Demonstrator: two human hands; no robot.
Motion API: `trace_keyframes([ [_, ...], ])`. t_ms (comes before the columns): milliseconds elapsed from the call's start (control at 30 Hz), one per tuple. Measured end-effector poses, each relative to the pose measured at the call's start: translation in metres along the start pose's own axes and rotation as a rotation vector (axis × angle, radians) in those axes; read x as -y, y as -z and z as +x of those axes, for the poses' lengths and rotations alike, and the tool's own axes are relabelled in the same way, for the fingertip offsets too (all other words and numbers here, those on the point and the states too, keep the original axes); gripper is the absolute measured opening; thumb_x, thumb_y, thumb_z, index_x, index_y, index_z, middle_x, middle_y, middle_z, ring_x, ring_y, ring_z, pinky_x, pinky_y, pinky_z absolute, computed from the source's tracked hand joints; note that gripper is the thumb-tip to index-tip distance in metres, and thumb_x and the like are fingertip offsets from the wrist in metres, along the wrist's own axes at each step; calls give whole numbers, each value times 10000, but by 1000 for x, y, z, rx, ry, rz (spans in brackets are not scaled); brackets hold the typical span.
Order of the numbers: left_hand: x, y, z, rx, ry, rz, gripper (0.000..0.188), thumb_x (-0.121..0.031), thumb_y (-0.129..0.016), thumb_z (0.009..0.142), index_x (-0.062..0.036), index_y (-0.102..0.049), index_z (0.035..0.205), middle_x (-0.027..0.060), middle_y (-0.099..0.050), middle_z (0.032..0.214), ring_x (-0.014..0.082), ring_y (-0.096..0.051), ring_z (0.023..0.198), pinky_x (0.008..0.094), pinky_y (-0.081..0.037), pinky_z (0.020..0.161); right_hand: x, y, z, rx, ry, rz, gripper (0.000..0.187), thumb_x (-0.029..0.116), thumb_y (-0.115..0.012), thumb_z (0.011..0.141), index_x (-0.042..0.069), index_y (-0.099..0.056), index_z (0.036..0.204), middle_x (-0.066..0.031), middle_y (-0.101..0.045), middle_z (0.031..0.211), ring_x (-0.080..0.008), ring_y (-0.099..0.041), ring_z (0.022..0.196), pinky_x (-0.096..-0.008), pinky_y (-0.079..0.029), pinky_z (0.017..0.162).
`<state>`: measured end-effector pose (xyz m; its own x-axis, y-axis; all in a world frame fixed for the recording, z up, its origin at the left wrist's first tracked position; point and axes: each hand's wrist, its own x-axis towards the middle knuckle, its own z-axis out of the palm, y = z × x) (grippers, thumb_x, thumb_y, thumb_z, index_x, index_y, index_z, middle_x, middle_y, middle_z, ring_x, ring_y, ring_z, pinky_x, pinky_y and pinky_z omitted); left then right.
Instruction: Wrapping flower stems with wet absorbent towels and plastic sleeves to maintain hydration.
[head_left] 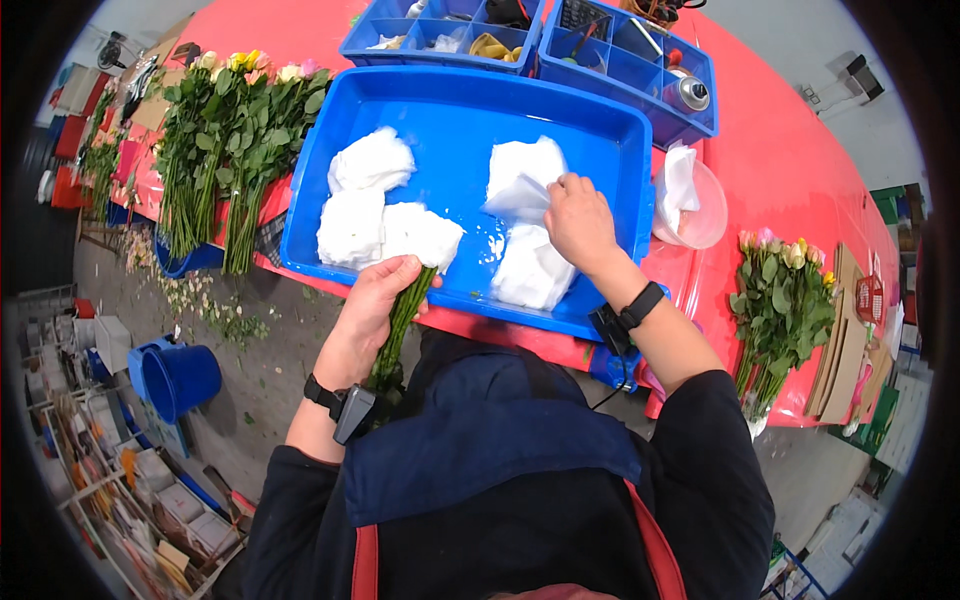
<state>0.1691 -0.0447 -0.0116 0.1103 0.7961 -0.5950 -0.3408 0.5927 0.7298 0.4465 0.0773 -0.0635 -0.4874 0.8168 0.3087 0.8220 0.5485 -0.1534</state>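
My left hand (380, 300) is closed round a bunch of green flower stems (402, 322), their cut ends up at the near rim of a blue tray (450, 100). The rest of the bunch runs down towards my lap, mostly hidden by my wrist. Over the tray's right half, my right hand (580, 215) pinches the corner of a thin white sheet (520, 197), lifting it from a stack of wet white sheets (525, 160). Another white stack (533, 270) lies just below that hand. More white stacks (370, 160) lie in the tray's left half, in a little water.
Blue divided boxes (440, 40) with tools and a spray can (688, 93) stand behind the tray. A clear tub (695, 210) sits to its right. Rose bunches lie at left (235, 140) and right (785, 310) on the red table cover (780, 130). A blue bucket (180, 380) stands on the floor.
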Motion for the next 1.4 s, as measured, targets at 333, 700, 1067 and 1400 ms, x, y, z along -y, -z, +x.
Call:
trace_keyframes([
  [333, 1, -15, -12, 24, -7, 15, 303, -284, -597, 937, -1, -638, 1035, 94, -686, 861, 130, -598, 577, 249, -479, 534, 9, 8, -5, 196, -102, -8, 390, 126, -664, 759, 2, -582, 1119, -153, -587, 945, -313, -590, 917, -406, -485, 749],
  [700, -8, 10, -19, 82, -22, 21, 322, -291, -585, 944, 10, -630, 1049, 92, -679, 866, 128, -596, 581, 244, -476, 530, -18, -20, -7, 146, -125, 199, 201, 61, -537, 821, -9, -636, 982, -187, -625, 921, -351, -618, 888, -440, -495, 781],
  [1067, -12, 41, -25, 161, -30, -20, 311, -275, -569, 952, 14, -630, 1050, 90, -677, 852, 126, -589, 554, 243, -477, 510, -14, 36, 2, 283, -703, 308, 241, 258, -687, 800, 34, -710, 887, -161, -671, 771, -303, -649, 727, -385, -496, 663],
  [1400, -15, 44, -26, 234, -41, 38, 306, -274, -579, 946, 12, -624, 1045, 52, -648, 790, 117, -583, 543, 232, -466, 500, -4, 106, -34, -134, -624, 399, 205, 141, -576, 844, -1, -697, 930, -158, -698, 832, -256, -677, 775, -340, -517, 710],
])
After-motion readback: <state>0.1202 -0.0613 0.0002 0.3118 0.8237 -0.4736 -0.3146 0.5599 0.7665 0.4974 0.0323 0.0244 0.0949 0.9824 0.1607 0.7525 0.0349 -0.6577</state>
